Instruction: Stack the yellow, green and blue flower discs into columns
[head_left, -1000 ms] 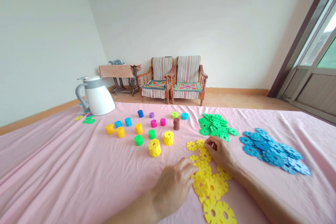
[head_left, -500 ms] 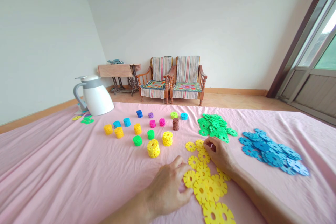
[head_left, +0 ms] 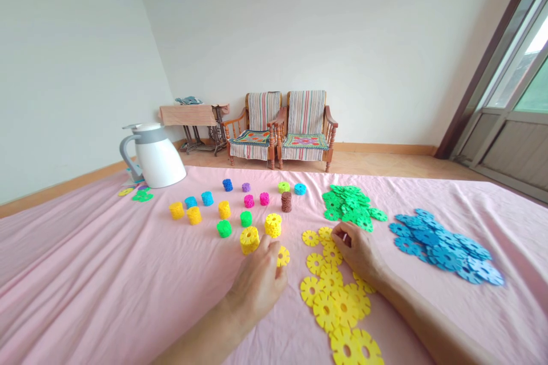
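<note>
My left hand pinches a yellow snowflake disc and holds it just right of a yellow stack on the pink cloth. A second yellow stack stands behind it. My right hand rests with curled fingers on the far end of a loose spread of yellow discs; what its fingertips hold is hidden.
Small stacks in several colours stand across the middle. A green disc pile and a blue disc pile lie to the right. A white jug stands far left, with two armchairs beyond.
My left hand has left the spread of yellow discs with one disc and moved up and left to the nearest yellow stack. My right hand has stayed put.
</note>
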The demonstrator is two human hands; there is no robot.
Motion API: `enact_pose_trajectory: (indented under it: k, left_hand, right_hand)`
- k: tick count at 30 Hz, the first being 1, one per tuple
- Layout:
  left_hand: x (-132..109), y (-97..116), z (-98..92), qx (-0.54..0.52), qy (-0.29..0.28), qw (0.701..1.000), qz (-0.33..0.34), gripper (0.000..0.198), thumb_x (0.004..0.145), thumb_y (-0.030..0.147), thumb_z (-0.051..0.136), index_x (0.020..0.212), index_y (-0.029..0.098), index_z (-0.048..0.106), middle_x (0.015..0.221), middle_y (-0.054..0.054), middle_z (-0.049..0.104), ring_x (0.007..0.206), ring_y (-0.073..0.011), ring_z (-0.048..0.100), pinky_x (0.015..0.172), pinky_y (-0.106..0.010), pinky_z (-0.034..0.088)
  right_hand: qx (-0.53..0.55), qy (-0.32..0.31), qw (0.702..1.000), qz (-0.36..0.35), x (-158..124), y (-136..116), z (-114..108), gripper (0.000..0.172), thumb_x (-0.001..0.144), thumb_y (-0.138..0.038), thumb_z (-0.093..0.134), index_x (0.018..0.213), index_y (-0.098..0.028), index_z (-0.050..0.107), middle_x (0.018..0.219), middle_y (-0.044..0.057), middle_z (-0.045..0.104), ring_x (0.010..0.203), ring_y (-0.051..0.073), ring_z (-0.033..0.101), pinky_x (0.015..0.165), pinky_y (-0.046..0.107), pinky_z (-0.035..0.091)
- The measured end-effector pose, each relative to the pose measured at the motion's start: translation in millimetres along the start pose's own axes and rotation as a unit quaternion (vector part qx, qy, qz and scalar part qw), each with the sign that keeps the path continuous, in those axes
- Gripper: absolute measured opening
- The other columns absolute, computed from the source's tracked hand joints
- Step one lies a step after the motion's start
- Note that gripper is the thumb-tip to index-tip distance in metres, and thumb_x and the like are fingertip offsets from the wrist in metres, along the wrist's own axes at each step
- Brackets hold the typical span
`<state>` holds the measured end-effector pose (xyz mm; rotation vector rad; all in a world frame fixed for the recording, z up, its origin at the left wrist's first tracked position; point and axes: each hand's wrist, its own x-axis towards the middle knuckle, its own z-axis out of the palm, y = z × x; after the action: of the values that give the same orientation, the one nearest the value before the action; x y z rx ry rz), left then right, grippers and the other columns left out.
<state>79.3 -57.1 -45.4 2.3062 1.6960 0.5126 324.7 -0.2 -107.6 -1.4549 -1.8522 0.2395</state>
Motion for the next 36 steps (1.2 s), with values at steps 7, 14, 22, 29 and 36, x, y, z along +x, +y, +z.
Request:
enact_pose_trajectory:
  k: [7,14,22,29,36]
  left_hand:
    - [-0.8,-0.5,-0.4,-0.001,-0.003,1.000,0.010,0.028,0.074,0.002,0.045,0.093,0.019,0.057,0.106,-0.007,0.054,0.097,-0.0193,0.057,0.086,-0.028,0.044]
    - [-12.8,15.2,-7.4,-0.028,-0.034,0.998,0.047,0.024,0.069,0.006,0.049,0.088,0.020,0.058,0.097,-0.005,0.055,0.091,-0.0188,0.057,0.081,-0.026,0.046]
    - [-38.3,1.3,-25.8,-0.068,-0.036,0.994,0.074,0.032,0.068,0.009,0.049,0.095,0.022,0.060,0.093,-0.002,0.057,0.085,-0.0180,0.058,0.078,-0.028,0.046]
    - [-59.3,-53.2,-36.2,-0.086,0.030,0.995,0.030,0.031,0.070,0.005,0.047,0.093,0.023,0.057,0.095,0.000,0.059,0.089,-0.0171,0.059,0.078,-0.027,0.044]
    - [-57.3,-72.2,-31.9,-0.081,0.070,0.994,0.032,0.024,0.073,0.005,0.048,0.088,0.021,0.056,0.090,-0.001,0.060,0.086,-0.0173,0.059,0.076,-0.028,0.045]
  right_hand:
    - [0.001,-0.007,1.000,0.005,0.0,-3.2,-1.6,0.013,0.078,-0.023,0.045,0.069,-0.020,0.055,0.068,0.000,0.058,0.055,0.013,0.053,0.054,0.025,0.037]
    - [0.004,-0.010,1.000,0.009,-0.4,-3.9,-2.0,0.014,0.079,-0.024,0.044,0.071,-0.020,0.054,0.068,0.000,0.058,0.055,0.013,0.053,0.054,0.025,0.038]
    - [-0.009,-0.007,1.000,0.001,-1.2,-3.4,-2.3,0.017,0.080,-0.026,0.044,0.071,-0.020,0.057,0.067,0.000,0.058,0.054,0.013,0.051,0.054,0.025,0.037]
    - [-0.021,-0.003,1.000,0.000,-0.6,-3.1,-1.3,0.017,0.078,-0.026,0.044,0.070,-0.020,0.057,0.064,0.000,0.058,0.054,0.014,0.052,0.054,0.025,0.037]
    - [-0.030,0.003,1.000,0.008,2.0,-8.8,-5.2,0.017,0.075,-0.027,0.043,0.066,-0.020,0.055,0.060,0.000,0.057,0.054,0.014,0.051,0.053,0.025,0.037]
